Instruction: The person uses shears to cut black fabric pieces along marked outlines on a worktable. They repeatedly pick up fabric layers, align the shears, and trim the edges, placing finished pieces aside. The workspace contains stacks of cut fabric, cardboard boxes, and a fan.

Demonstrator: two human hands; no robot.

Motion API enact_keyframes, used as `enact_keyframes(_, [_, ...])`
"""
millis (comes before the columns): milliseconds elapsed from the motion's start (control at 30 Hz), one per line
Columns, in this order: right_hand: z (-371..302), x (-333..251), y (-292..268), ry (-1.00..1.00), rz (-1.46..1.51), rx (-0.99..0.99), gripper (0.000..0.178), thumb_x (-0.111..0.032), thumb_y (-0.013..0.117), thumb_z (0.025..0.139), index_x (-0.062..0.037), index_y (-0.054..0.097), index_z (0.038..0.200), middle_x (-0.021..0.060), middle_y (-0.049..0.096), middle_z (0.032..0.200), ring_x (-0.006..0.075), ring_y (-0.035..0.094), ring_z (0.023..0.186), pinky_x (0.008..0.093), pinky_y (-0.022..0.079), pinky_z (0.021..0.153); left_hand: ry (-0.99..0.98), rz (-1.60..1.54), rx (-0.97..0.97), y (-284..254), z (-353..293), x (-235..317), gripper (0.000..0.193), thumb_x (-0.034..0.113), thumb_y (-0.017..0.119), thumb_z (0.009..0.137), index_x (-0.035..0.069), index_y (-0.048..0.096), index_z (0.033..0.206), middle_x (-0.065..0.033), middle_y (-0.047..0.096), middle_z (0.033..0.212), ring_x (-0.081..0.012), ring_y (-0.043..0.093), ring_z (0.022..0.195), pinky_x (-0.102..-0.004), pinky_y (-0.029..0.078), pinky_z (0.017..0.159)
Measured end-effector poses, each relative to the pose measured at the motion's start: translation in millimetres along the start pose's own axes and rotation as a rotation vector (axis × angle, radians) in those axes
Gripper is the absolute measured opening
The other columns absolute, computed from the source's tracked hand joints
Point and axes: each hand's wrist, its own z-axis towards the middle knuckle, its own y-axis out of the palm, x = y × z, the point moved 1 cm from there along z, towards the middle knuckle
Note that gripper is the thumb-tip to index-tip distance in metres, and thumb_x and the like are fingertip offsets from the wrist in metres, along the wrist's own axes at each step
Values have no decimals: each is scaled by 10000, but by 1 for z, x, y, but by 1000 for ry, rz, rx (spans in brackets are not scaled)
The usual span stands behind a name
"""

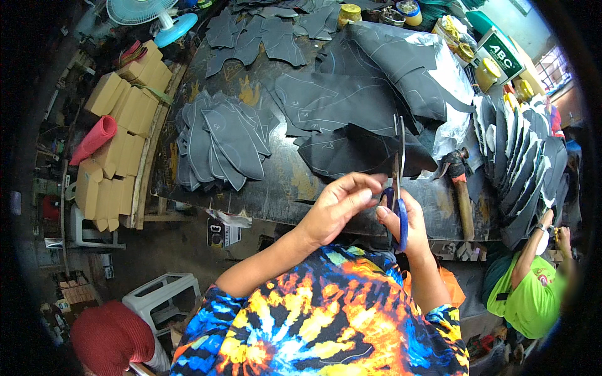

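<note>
In my right hand (411, 219) is a pair of scissors (401, 216) with blue handles, its blades pointing away from me and slightly apart. My left hand (342, 207) is close beside the handles, its fingers loosely curved and apart, with nothing visible in them. Just beyond both hands, a dark sheet of leather-like material (351, 150) with pale drawn outlines lies on the table, one part raised and curling. A stack of cut dark pieces (222, 141) rests to the left. On the right lies a hammer (463, 200) with a wooden handle.
More cut pieces (257, 37) cover the table's (269, 200) far side. A fan stands far left, above stacked cardboard boxes (119, 131). Layered dark pieces (523, 156) fill the right, where a person in a green shirt (533, 288) works. A grey stool (160, 297) stands lower left.
</note>
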Motion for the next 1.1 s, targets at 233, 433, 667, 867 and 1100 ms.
enact_keyframes(233, [-6,9,5,32,239,-60,208,-217,720,951,-72,570,946,-11,578,819,84,539,732,247,459,691,56,-551,76,-4,15,3,423,179,554,1067,176,474,1482,-133,579,1419,-251,532,1359,-417,432,1165])
enact_keyframes(433, [-7,12,11,96,260,-150,199,-212,695,976,-55,573,970,15,594,833,107,579,771,265,484,729,15,-368,137,2,49,12,501,89,674,993,154,527,1468,-38,682,1169,-144,661,1062,-281,546,988])
enact_keyframes(667, [-4,10,7,-12,181,-177,392,-385,747,923,-52,566,1023,9,566,883,101,520,788,271,454,718,457,266,250,18,54,22,559,-72,713,909,-7,524,1431,-98,695,1202,-128,688,1015,-276,572,932])
enact_keyframes(867, [6,13,13,-115,59,-123,377,-366,741,914,-43,567,1002,23,538,842,131,503,764,299,452,713,466,354,261,23,49,24,548,-84,692,922,-20,510,1435,-112,690,1218,-146,689,1068,-295,566,972])
enact_keyframes(1100, [6,13,21,-113,97,-55,296,-287,739,920,-48,565,934,7,517,794,115,477,727,293,424,675,457,314,245,24,48,21,567,-94,690,919,-19,498,1446,-118,687,1225,-147,684,1086,-292,558,985])
